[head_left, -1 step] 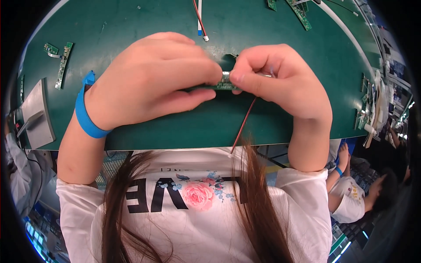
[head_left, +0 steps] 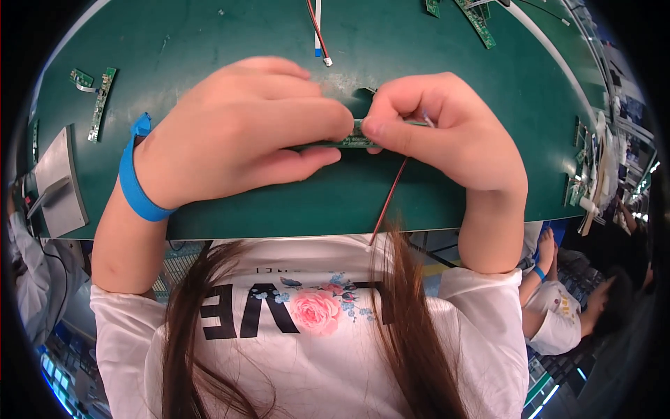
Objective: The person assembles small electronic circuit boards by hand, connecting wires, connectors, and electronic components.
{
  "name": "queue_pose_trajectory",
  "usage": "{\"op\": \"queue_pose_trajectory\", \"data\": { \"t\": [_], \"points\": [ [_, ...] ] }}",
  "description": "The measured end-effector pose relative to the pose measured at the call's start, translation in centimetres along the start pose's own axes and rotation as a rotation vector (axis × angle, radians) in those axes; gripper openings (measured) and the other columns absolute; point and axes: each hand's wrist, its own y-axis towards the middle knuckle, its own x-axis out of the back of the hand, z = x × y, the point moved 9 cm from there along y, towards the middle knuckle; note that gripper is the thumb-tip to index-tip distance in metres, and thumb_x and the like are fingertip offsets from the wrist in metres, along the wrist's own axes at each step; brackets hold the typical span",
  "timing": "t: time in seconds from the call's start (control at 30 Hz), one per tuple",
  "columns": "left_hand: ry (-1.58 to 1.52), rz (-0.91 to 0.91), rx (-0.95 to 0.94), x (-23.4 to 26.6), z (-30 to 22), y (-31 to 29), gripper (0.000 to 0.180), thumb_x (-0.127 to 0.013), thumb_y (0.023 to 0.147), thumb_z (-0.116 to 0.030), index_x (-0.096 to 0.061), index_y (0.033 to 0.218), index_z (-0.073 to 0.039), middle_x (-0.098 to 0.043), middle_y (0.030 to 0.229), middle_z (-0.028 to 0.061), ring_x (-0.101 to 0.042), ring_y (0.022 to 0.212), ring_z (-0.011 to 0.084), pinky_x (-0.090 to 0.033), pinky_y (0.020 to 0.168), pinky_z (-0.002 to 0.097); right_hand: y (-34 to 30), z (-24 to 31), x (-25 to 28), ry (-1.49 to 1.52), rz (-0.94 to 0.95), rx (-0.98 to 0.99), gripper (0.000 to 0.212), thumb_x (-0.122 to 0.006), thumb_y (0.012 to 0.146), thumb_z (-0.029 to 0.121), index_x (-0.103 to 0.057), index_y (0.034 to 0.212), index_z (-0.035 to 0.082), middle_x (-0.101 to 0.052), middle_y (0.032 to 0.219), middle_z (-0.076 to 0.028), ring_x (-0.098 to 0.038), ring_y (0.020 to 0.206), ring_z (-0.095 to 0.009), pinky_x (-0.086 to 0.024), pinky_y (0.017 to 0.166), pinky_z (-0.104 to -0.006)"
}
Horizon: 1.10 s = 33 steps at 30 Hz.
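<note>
We see both hands meeting at the centre of the frame over a green mat (head_left: pixel 433 174); the left hand (head_left: pixel 244 133) is curled, fingers and thumb pinched on the left end of a narrow green board (head_left: pixel 349 142); the right hand (head_left: pixel 447 129) is closed too, thumb and forefinger gripping the board's right end; the board lies level between the fingertips, just above the mat, mostly hidden by the fingers. A red wire (head_left: pixel 391 192) drops from under the right hand toward the mat's near edge, lower centre. We note a blue wristband (head_left: pixel 136 185) on the left wrist. At top centre lies a flat cable (head_left: pixel 319 31) with a white plug, well apart from the hands; at upper left, a small board strip (head_left: pixel 101 101); at upper right, another strip (head_left: pixel 478 21). A grey tray (head_left: pixel 59 181) sits at the left edge. A second person (head_left: pixel 558 307) in white is at lower right.
</note>
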Motion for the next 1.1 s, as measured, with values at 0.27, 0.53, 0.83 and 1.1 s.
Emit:
{"op": "queue_pose_trajectory", "data": {
  "t": [0.27,0.53,0.83,1.1],
  "points": [
    [-0.089,-0.018,0.313,-0.1,2.5,-0.7,0.019,-0.070,0.073,-0.001,-0.058,0.089,-0.003,-0.056,0.070,0.0086,-0.059,0.064,0.0221,-0.051,0.069,0.0273,-0.5,2.4,0.3,-0.228,-0.197,0.230,0.014,-0.060,0.088,0.013,-0.055,0.089,0.000,-0.047,0.066,0.003,-0.039,0.059,-0.005,-0.033,0.052,-0.0218],
    [-0.329,-0.286,0.709,1.5,6.9,-2.7,0.022,-0.063,0.082,-0.001,-0.051,0.101,0.001,-0.065,0.082,0.0056,-0.063,0.072,0.0108,-0.049,0.065,0.0221,-1.9,2.1,4.7,-0.252,-0.603,0.174,0.014,-0.050,0.094,0.014,-0.050,0.094,0.000,-0.048,0.078,-0.005,-0.045,0.075,-0.010,-0.040,0.068,-0.0243],
    [-0.544,-0.403,0.634,1.4,4.9,-2.1,0.020,-0.059,0.085,0.004,-0.059,0.104,0.005,-0.063,0.097,0.0115,-0.064,0.076,0.0162,-0.050,0.067,0.0235,-1.2,4.2,1.8,-0.493,-0.339,0.403,0.023,-0.049,0.095,0.012,-0.051,0.111,-0.004,-0.048,0.076,0.000,-0.036,0.061,-0.003,-0.030,0.054,-0.0158],
    [-0.746,-0.268,0.673,-0.9,4.1,-1.9,0.021,-0.062,0.080,0.008,-0.063,0.102,0.005,-0.063,0.100,0.0123,-0.063,0.080,0.0165,-0.051,0.070,0.0253,-1.1,3.0,0.4,-0.118,-0.224,0.359,0.027,-0.043,0.090,-0.003,-0.028,0.112,-0.001,-0.047,0.079,-0.004,-0.036,0.073,-0.008,-0.031,0.070,-0.0197]
  ]
}}
